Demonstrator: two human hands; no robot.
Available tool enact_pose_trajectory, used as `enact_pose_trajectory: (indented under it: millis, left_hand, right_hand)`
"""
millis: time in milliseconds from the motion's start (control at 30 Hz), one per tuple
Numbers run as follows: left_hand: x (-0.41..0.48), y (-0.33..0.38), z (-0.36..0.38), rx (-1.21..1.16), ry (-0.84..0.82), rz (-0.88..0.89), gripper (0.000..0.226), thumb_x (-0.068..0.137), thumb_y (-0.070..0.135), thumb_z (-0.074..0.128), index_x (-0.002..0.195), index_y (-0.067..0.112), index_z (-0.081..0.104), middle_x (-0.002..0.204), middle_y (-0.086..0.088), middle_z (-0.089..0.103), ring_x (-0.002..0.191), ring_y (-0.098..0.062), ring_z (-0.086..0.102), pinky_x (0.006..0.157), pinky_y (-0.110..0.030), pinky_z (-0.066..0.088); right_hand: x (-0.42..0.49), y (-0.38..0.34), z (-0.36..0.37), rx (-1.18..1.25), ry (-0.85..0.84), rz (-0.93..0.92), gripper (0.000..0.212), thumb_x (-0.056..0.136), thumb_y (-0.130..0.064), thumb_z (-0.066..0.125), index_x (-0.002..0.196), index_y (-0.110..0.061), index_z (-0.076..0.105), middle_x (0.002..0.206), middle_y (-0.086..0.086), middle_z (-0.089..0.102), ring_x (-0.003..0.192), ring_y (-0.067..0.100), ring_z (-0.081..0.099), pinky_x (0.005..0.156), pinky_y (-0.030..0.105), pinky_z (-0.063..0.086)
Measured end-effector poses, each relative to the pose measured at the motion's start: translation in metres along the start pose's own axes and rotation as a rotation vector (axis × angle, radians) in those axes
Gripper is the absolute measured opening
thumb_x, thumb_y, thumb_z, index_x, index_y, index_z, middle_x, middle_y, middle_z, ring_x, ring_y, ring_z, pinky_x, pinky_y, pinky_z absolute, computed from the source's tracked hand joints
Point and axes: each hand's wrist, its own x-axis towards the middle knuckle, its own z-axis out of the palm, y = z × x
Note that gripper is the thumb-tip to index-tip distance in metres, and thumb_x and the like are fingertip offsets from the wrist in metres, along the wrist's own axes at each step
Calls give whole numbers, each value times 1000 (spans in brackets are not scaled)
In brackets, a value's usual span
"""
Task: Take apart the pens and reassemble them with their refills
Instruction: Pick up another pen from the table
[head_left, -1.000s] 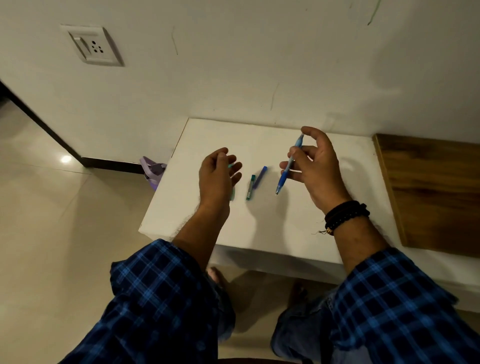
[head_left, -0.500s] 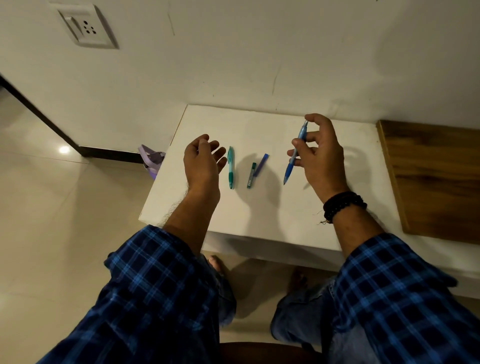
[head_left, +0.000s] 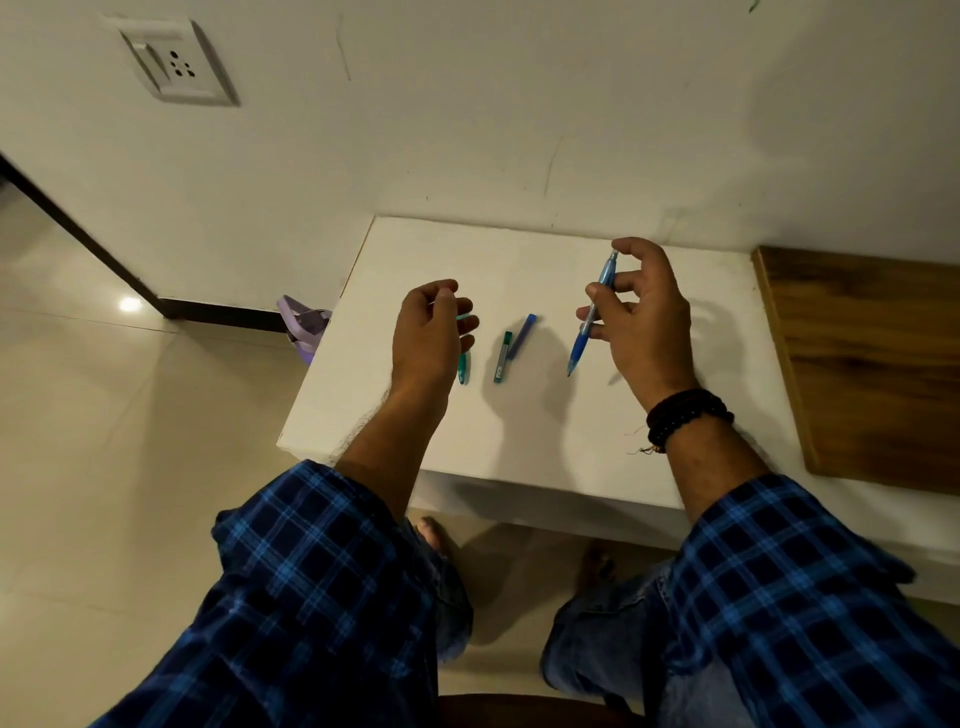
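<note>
White and low, the table (head_left: 519, 431) stands against a pale wall, and both hands are raised over it, well apart from each other.

The right hand (head_left: 647, 327) grips a blue pen (head_left: 592, 317) between thumb and curled fingers. The pen is steeply tilted, its tip pointing down toward the tabletop and its top end up by the index fingertip.

The left hand (head_left: 426, 338) has its fingers loosely curled and shows nothing in its grasp. Beneath its fingers lies a green pen (head_left: 464, 368), mostly hidden, with only its near end and a sliver further up in sight. I cannot tell whether the fingers touch it.

Between the two hands, closer to the left one, two small refill cases lie on the table side by side and angled apart: a green case (head_left: 502, 358) and, just to its right, a blue case (head_left: 523, 335).

A dark beaded bracelet (head_left: 685, 415) circles the right wrist, and both arms wear blue checked sleeves (head_left: 322, 597).

Right of the right hand a wooden panel (head_left: 872, 364) lies along the surface. Left of the left hand, past the table edge, a purple object (head_left: 304, 325) sits on the tiled floor (head_left: 130, 467). High on the wall, up and left, is a white socket plate (head_left: 174, 62).
</note>
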Motion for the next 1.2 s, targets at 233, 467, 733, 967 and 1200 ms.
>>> enact_pose_trajectory:
  millis: [233, 467, 733, 967, 1200]
  left_hand:
    - [-1, -2, 0, 55, -31, 29, 26, 108, 27, 41, 125, 17, 57, 114, -3, 69, 101, -15, 71, 86, -29, 58]
    - [1, 3, -3, -19, 39, -45, 28, 108, 27, 42, 131, 18, 55, 113, 1, 67, 105, -17, 68, 93, -35, 58]
    - [3, 4, -7, -61, 111, -89, 28, 108, 27, 41, 132, 18, 54, 121, -3, 66, 108, -19, 67, 95, -38, 58]
    - [1, 6, -5, -56, 103, -100, 30, 109, 27, 40, 134, 17, 53, 123, -4, 65, 111, -21, 66, 98, -40, 57]
    - [2, 6, -5, -59, 111, -93, 29, 109, 28, 40, 132, 18, 53, 122, -4, 65, 110, -21, 66, 98, -39, 57]
  right_hand:
    - [-1, 0, 1, -12, 11, -24, 37, 97, -7, 63, 131, -19, 52, 97, -2, 65, 79, 19, 76, 69, 42, 65]
    - [-1, -1, 0, -10, 32, -35, 33, 97, -9, 64, 127, -19, 54, 103, 1, 66, 79, 18, 76, 71, 41, 65]
    - [-1, -4, -2, 49, 57, -43, 43, 96, -7, 64, 133, -23, 50, 103, 4, 68, 81, 18, 76, 69, 34, 64]
    - [0, -2, -3, 47, 48, -24, 36, 96, -7, 65, 129, -17, 55, 104, 6, 67, 84, 20, 76, 72, 37, 64]
    - [1, 0, -2, 23, 29, -16, 30, 96, -8, 65, 123, -17, 55, 98, 0, 67, 79, 18, 76, 71, 39, 65]
